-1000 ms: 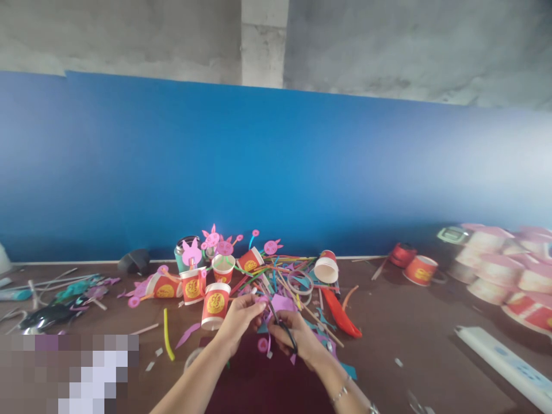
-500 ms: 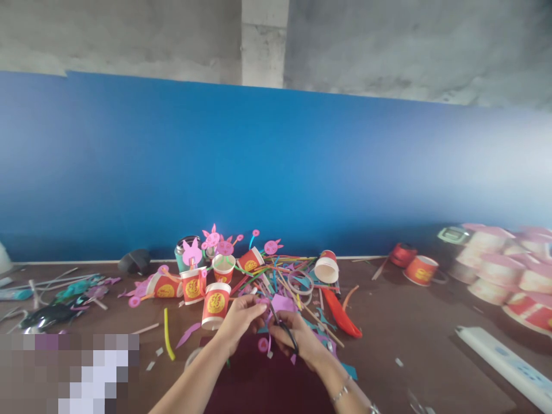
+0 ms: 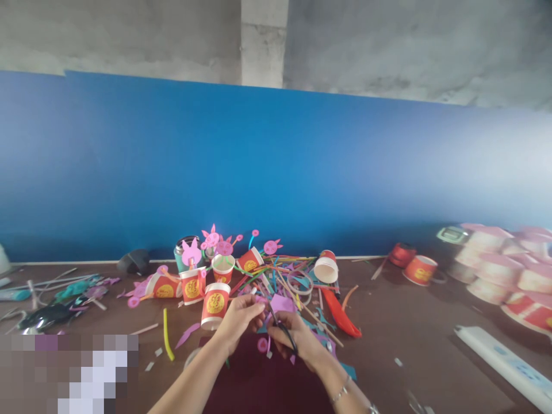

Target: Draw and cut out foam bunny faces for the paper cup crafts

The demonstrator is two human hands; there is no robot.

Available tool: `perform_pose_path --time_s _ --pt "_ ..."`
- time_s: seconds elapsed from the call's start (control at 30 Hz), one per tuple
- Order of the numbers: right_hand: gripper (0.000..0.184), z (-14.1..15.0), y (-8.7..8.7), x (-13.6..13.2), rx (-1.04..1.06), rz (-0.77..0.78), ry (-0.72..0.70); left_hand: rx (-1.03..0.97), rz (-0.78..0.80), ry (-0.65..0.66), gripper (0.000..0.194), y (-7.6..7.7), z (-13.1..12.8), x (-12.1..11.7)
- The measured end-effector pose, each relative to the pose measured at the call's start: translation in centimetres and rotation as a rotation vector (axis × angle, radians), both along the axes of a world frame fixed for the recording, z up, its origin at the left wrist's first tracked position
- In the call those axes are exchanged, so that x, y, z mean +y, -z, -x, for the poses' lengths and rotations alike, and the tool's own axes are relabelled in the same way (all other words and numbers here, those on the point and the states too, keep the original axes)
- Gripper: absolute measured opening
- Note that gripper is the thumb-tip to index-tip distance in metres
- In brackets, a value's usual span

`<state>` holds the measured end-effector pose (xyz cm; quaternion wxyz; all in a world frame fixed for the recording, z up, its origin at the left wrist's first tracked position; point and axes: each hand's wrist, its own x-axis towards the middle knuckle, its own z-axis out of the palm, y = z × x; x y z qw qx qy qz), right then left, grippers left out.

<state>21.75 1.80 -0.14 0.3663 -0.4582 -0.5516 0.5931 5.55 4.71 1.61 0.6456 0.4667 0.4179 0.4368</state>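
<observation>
My right hand (image 3: 287, 336) is closed round a pair of scissors (image 3: 284, 330) with dark handles, its blades pointing up and left. Between the fingertips of my left hand (image 3: 245, 316) is a small pink paper piece (image 3: 261, 300), close to the scissor blades. Whether the blades touch the paper, I cannot tell. Just below, a pink disc with a red mark (image 3: 263, 345) shows on a purple strip. Beyond my hands lies a larger purple paper sheet (image 3: 283, 303). A red paper cup (image 3: 215, 306) stands beside my left wrist.
Several red cups with pink paper pig faces (image 3: 191, 253) stand at the back left. A heap of coloured strips (image 3: 284, 270) lies behind my hands. On the right are a red balloon-like piece (image 3: 342, 313), a white power strip (image 3: 504, 362) and stacked cups (image 3: 495, 270). A blue partition (image 3: 276, 172) closes off the back.
Both hands have barely moved. The pink piece and scissors stay close together at my fingertips, with only a slight shift to the left across the view.
</observation>
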Motion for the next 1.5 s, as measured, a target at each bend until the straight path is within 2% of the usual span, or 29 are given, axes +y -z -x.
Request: perform_pose_path --time_s 0.77,1.03,1.5 --pt "0.038 -0.13 0.37 0.11 0.003 -0.046 -0.008 -0.024 0.04 -0.041 0.032 -0.01 -0.1 0.09" --pt "0.041 -0.09 0.02 -0.02 -0.032 -0.013 0.034 -0.062 -0.003 -0.027 0.03 -0.06 0.25 0.12" --pt "0.046 0.26 0.16 -0.05 0.035 -0.007 0.017 -0.157 0.086 -0.008 0.026 -0.35 -0.28 -0.32"
